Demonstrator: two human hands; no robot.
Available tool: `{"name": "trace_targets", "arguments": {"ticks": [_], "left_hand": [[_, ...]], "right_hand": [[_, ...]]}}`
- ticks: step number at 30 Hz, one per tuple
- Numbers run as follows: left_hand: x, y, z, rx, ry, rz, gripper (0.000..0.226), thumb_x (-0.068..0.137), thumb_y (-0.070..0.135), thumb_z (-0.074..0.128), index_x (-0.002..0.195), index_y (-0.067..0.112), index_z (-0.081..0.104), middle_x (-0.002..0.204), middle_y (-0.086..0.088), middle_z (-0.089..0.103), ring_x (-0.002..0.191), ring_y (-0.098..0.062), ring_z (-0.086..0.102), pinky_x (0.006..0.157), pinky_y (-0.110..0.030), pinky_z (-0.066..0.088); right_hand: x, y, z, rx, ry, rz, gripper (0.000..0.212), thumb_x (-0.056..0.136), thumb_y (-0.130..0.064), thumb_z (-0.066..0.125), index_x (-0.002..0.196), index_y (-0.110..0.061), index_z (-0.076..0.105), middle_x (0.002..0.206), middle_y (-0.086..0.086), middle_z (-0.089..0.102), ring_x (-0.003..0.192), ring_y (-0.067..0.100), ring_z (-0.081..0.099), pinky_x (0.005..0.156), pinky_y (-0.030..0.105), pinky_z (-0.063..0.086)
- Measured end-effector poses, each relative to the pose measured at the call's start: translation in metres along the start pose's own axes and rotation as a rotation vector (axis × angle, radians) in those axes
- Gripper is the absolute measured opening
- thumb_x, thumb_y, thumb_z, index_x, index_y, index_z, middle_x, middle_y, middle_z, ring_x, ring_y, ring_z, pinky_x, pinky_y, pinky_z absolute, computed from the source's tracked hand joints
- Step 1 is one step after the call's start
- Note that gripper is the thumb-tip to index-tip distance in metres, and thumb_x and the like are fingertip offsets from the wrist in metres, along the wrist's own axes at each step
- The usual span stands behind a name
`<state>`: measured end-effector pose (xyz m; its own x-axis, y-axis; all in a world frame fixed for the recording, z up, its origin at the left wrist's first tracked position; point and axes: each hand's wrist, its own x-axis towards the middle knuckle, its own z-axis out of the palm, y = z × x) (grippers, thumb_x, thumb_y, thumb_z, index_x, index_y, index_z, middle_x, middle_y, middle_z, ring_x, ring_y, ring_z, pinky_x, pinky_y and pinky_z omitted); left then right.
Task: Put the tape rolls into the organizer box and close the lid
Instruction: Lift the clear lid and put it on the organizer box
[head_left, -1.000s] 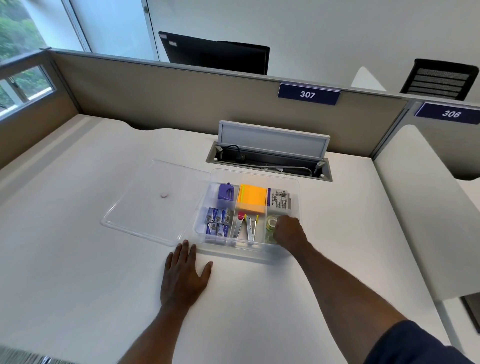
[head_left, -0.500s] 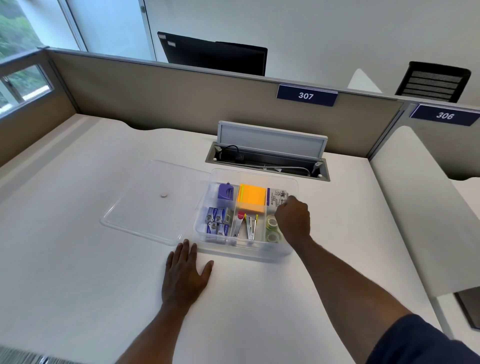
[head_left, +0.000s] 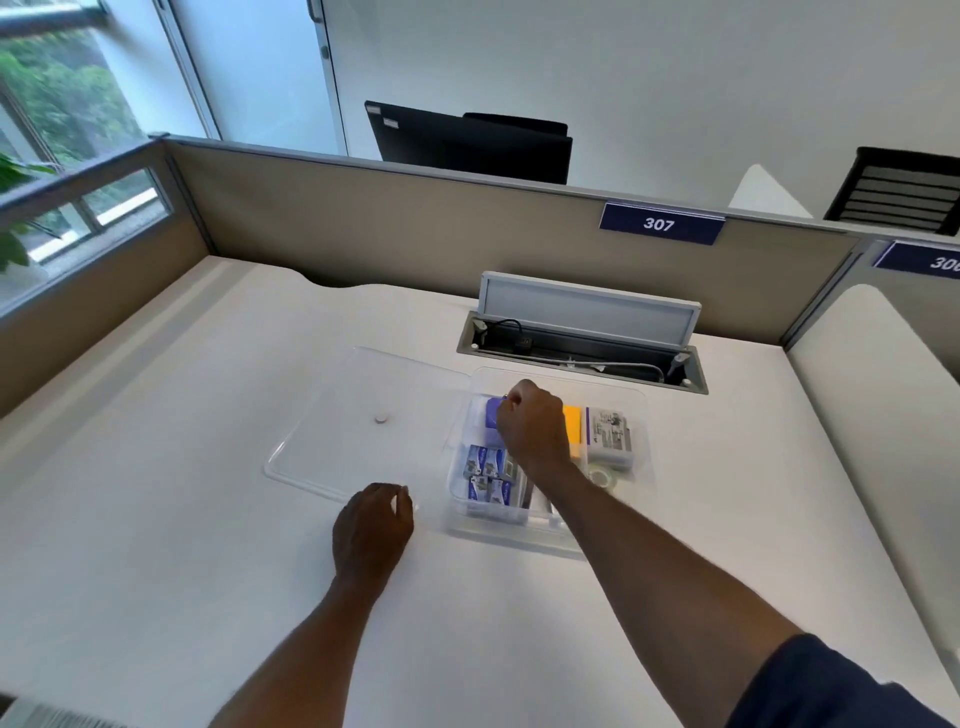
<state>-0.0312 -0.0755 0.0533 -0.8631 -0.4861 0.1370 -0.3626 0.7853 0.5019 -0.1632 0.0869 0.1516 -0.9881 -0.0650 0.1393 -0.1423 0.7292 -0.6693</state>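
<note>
The clear organizer box (head_left: 501, 531) stands open at the middle of the white desk. A clear tape roll (head_left: 602, 476) lies in its front right compartment. The box's clear lid (head_left: 337, 415) lies flat on the desk to the left of the box. My left hand (head_left: 371, 525) is curled at the lid's near right corner, thumb and fingers closed on its edge. My right hand (head_left: 535, 426) hovers over the box's back left area, with its fingers bunched beside a purple item (head_left: 488, 418). It hides the middle compartments.
The box also holds blue-and-white small boxes (head_left: 485, 475), a yellow pad (head_left: 571, 426) and a white labelled pack (head_left: 610, 439). Just behind the box is an open cable tray (head_left: 582, 353) with its flap raised. A beige partition (head_left: 415, 234) closes off the back.
My right hand has left the tape roll in the right compartment and crossed to the box's back left. My left hand has moved from flat on the desk to curl on the lid's corner.
</note>
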Motion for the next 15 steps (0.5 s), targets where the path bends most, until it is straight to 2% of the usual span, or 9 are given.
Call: {"name": "trace_targets", "arguments": {"ticks": [2,7,11,15], "left_hand": [[0.015,-0.009,-0.009,-0.017,0.032,-0.039,0.018,0.088,0.024,0.056,0.088,0.015,0.071,0.091,-0.004,0.072,0.085,-0.027,0.066,0.073,-0.034,0.052],[0.049,-0.037,-0.024,-0.037,0.032,-0.078,0.024,0.089,0.026,0.054,0.105,0.015,0.069,0.113,-0.003,0.068,0.104,-0.026,0.062,0.086,-0.036,0.05],[0.073,-0.061,-0.03,-0.04,-0.043,-0.123,0.032,0.088,0.028,0.055,0.117,0.014,0.062,0.125,-0.004,0.06,0.115,-0.026,0.053,0.089,-0.039,0.048],[0.099,-0.084,-0.033,0.006,-0.127,-0.152,0.046,0.086,0.027,0.057,0.128,0.006,0.052,0.136,-0.015,0.049,0.127,-0.033,0.043,0.099,-0.044,0.043]], "right_hand": [[-0.001,-0.013,0.014,0.032,-0.054,-0.015,0.016,0.083,-0.011,0.054,0.089,-0.001,0.065,0.088,0.021,0.07,0.085,0.035,0.064,0.065,0.03,0.043],[-0.005,-0.038,0.057,0.018,-0.218,0.1,0.033,0.086,-0.018,0.055,0.111,0.002,0.062,0.114,0.021,0.066,0.112,0.034,0.058,0.092,0.034,0.047],[-0.013,-0.054,0.089,-0.047,-0.325,0.219,0.033,0.085,-0.019,0.053,0.107,0.005,0.058,0.114,0.025,0.064,0.111,0.039,0.058,0.088,0.035,0.049],[-0.017,-0.067,0.12,-0.06,-0.374,0.329,0.03,0.083,-0.014,0.052,0.105,0.006,0.058,0.113,0.025,0.065,0.11,0.04,0.06,0.087,0.034,0.05]]}}
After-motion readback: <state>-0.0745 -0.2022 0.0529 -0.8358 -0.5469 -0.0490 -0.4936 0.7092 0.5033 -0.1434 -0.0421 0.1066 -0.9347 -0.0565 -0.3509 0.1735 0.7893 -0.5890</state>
